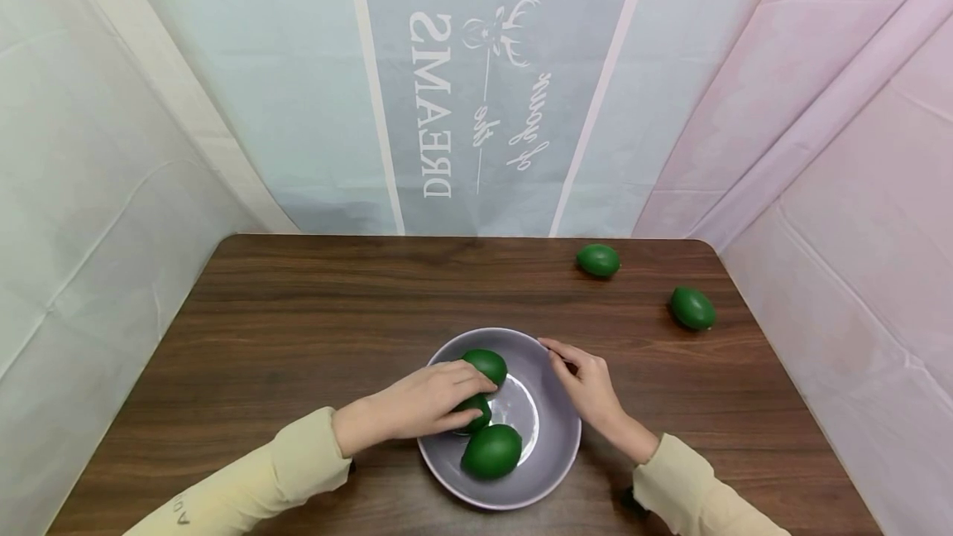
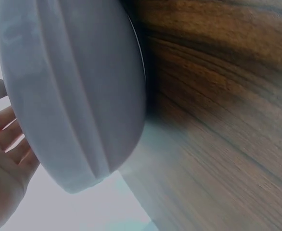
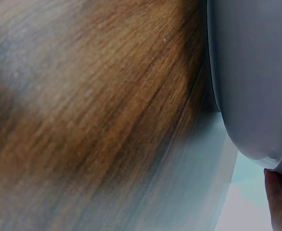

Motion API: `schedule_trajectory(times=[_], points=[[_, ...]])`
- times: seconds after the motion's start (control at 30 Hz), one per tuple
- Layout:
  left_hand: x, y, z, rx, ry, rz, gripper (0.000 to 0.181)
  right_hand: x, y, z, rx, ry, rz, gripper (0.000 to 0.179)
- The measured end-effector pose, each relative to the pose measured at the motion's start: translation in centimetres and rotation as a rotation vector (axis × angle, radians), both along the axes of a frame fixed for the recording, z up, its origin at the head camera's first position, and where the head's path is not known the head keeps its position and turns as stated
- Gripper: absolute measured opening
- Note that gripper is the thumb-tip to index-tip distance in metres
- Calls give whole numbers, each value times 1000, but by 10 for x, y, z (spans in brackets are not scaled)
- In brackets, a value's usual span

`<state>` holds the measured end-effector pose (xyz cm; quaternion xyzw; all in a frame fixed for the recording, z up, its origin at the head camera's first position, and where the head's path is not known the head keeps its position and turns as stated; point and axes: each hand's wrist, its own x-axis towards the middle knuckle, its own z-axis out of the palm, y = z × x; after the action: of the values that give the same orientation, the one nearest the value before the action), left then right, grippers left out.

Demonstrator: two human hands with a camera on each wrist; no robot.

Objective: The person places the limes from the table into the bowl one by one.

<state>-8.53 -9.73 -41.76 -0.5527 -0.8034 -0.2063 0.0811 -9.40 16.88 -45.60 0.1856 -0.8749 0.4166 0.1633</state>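
A grey-purple bowl [image 1: 553, 420] stands near the front of the table with three green limes in it. My left hand [image 1: 424, 404] reaches in over the left rim, its fingers and thumb round the middle lime [image 1: 480, 418], which they partly cover. Behind it, the upper lime [image 1: 487, 364] lies right at my fingertips, while the front lime [image 1: 491, 452] rests nearer to me. On the bowl's right side my right hand [image 1: 591, 391] pinches the rim. Both wrist views show the outer wall of the bowl [image 2: 83, 86] from low down, with much of each hand hidden.
Two more limes lie on the dark wooden table [image 1: 313, 313]: a back lime [image 1: 599, 260] close to the far edge and a right-hand lime [image 1: 692, 308] near the right edge. Hanging cloth [image 1: 298, 106] encloses the table at the back and sides.
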Motion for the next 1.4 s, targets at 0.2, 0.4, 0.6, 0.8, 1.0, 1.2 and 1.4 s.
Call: schedule_trajectory(times=[0.2, 0.4, 0.6, 0.8, 1.0, 1.2, 1.4], points=[[-4, -4, 1, 42, 9, 51, 29, 0, 0, 0, -3, 12, 7, 23], [-9, -6, 2, 97, 1, 120, 28, -1, 0, 0, -9, 26, 11, 22], [-11, -9, 0, 125, -28, 185, 27, -1, -1, 1, -12, 27, 15, 21], [-13, -11, -3, 126, -63, 283, 26, -1, -1, 1, -8, 22, 12, 22], [-15, -14, -5, 167, -95, 351, 26, -1, -1, 1, -9, 24, 13, 21], [-16, -15, -7, 204, -97, 378, 24, -1, -1, 1, -10, 18, 9, 21], [-16, -16, -12, 195, -134, 433, 26, -1, -1, 1, -9, 23, 9, 22]])
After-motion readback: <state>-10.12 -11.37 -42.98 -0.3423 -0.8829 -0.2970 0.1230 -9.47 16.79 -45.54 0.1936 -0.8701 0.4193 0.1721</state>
